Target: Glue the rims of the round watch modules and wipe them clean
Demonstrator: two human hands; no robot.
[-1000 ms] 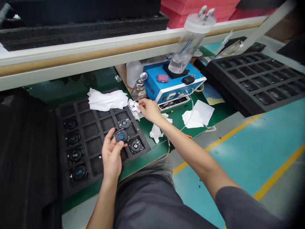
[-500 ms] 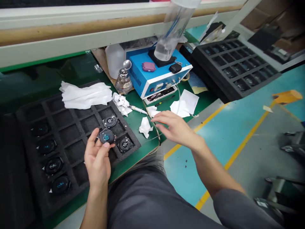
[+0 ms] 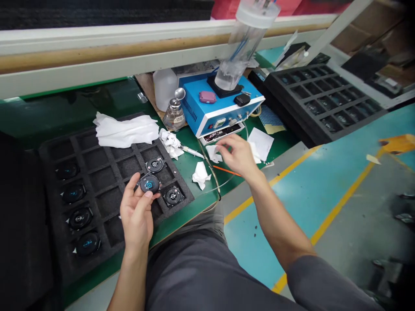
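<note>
My left hand (image 3: 138, 211) is closed around a round watch body (image 3: 150, 183) with a blue mark on its dark face, holding it above the black foam tray (image 3: 103, 183). Beside it in the tray sit two similar watch bodies, one behind (image 3: 154, 164) and one to the right (image 3: 173, 196). My right hand (image 3: 238, 155) is over the bench with its fingers curled together, the tips at the edge of a white piece of tissue (image 3: 213, 153). What they pinch, if anything, is hidden. An orange stick (image 3: 227, 171) lies just below that hand.
A blue machine box (image 3: 197, 101) with a clear cylinder (image 3: 231, 65) stands behind. Nearby are a glass dispenser bottle (image 3: 174, 116), a syringe (image 3: 192, 151), crumpled tissue (image 3: 201, 175) and a thin tube (image 3: 214, 175). White cloth (image 3: 126, 131) covers part of the tray. Another filled tray (image 3: 324, 97) is at right.
My right hand has moved back and its outstretched fingers have curled in near the tissue, uncovering the orange stick. My left hand still holds the watch body. The view has shifted slightly.
</note>
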